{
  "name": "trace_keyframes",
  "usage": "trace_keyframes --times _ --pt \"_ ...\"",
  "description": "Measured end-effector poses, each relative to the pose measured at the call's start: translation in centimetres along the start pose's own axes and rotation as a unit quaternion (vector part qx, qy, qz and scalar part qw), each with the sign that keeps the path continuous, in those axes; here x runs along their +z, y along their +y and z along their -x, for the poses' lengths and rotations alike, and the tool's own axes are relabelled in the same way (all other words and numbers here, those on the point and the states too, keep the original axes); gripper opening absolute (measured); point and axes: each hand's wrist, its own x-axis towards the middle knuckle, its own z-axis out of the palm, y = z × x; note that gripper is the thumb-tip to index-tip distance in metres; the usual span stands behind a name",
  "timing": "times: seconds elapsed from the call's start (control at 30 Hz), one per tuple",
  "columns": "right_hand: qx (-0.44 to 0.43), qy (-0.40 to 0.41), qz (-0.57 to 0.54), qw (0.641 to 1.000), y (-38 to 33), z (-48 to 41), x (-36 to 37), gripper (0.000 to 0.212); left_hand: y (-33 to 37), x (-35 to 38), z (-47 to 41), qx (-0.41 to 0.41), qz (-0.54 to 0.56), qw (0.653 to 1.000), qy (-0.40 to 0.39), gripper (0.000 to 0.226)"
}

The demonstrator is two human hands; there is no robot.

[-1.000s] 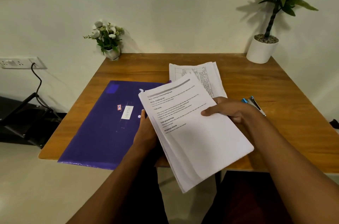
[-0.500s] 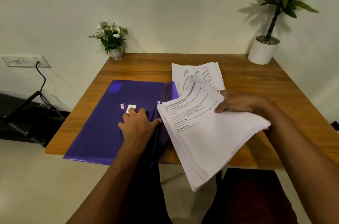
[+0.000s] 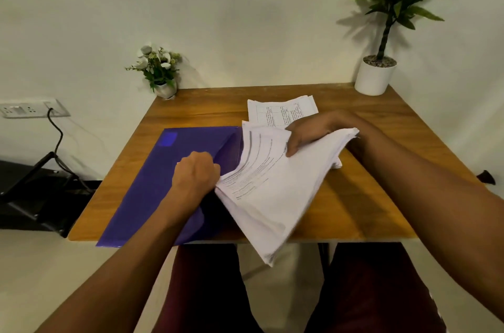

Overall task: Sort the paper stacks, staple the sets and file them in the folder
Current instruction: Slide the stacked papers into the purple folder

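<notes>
Gripping entry, right hand: fingers curled over the far edge of a thick paper stack, thumb pressed on the top sheet. The stack fans and sags, and its near corner hangs past the edge of the table.

Left hand: closed on the raised cover edge of the purple folder, tenting it open. The stack's left edge sits at that opening, just beside the knuckles.

Step judged in hand: feeding the stack into the folder. To do it well:
- Lift the cover higher.
- Square the fanned sheets against the table.
- Lead with one long edge.
- Support the drooping corner so no loose leaf slips out.

Beyond the hands: a second stack lies flat on the table, partly under the right wrist.

Not determinable:
- The left fingertips are hidden behind the knuckles.
- Staples in either stack cannot be made out.
- The print is too blurred to read.
- No stapler is in view.
- The folder's inside is dark, its contents unknown.
</notes>
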Motion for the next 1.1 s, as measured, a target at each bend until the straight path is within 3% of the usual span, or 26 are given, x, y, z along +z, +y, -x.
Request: trace_keyframes --times 0.1,0.23,0.33,0.43,0.6,0.77,1.0,1.1 --pt "-0.007 -0.017 -0.031 0.999 -0.4 -1.4 0.2 0.051 0.1 -0.6 0.0 0.023 -0.020 0.999 -0.031 0.029" --pt "0.025 0.033 -0.176 0.984 1.4 -3.3 0.3 0.029 -0.4 -1.4 0.1 0.065 -0.036 0.996 -0.041 0.031" --pt "0.070 0.005 -0.185 0.980 2.0 -3.2 0.8 0.037 -0.8 -1.7 0.0 0.084 -0.061 0.994 -0.023 0.030" --pt "0.073 0.058 -0.224 0.970 2.0 -2.9 1.8 0.012 -1.0 -1.8 -0.1 0.099 -0.057 0.993 -0.007 0.029" --pt "0.029 0.179 -0.218 0.959 0.8 -2.7 4.8 0.035 -0.4 -1.9 -0.1 0.109 -0.009 0.994 -0.002 0.033" --pt "-0.025 0.296 -0.084 0.951 0.5 -2.5 7.7 0.055 -0.6 -2.4 -0.5 0.118 0.055 0.991 -0.012 0.036" --pt "-0.054 0.341 0.083 0.935 1.0 -2.9 9.5 0.067 -1.4 -3.9 -1.8 0.145 0.113 0.979 -0.088 0.038" --pt "-0.055 0.354 0.035 0.933 -0.3 -2.9 9.4 0.063 -1.0 -4.4 -1.9 0.143 0.086 0.983 -0.076 0.038"
